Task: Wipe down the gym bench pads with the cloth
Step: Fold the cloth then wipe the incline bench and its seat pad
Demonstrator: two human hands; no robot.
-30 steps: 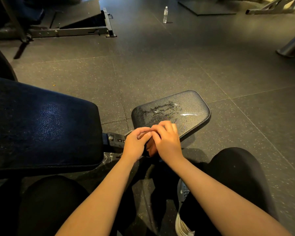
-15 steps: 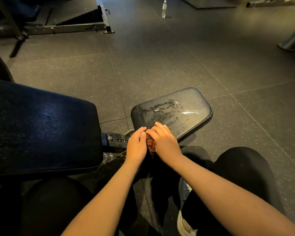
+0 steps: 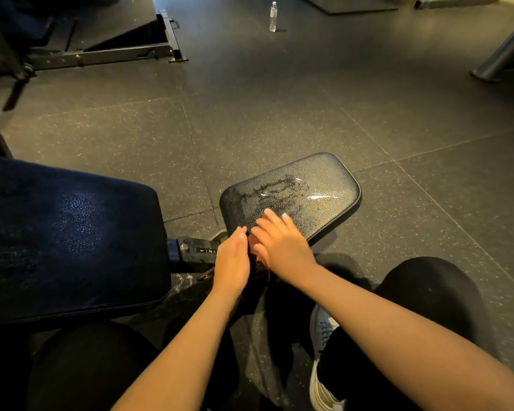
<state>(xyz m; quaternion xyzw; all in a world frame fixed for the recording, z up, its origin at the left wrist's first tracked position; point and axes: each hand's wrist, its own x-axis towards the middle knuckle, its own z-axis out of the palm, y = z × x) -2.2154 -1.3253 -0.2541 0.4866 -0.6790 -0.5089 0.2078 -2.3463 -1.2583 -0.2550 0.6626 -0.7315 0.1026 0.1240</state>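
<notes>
My right grip [image 3: 282, 247] has flattened out of the fold, fingers straight, pressing the cloth [image 3: 257, 253] onto the wet seat pad's [image 3: 318, 185] near edge, with the left grip [image 3: 232, 261] straight-fingered beside it, so wiping can begin.

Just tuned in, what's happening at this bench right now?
A person has both hands at the near edge of the small seat pad. The right hand lies on the pad with fingers straight, and the left hand is close beside it. A sliver of brownish cloth shows between them. Wet streaks mark the pad's middle. Neither hand touches the large pad to the left.
</notes>
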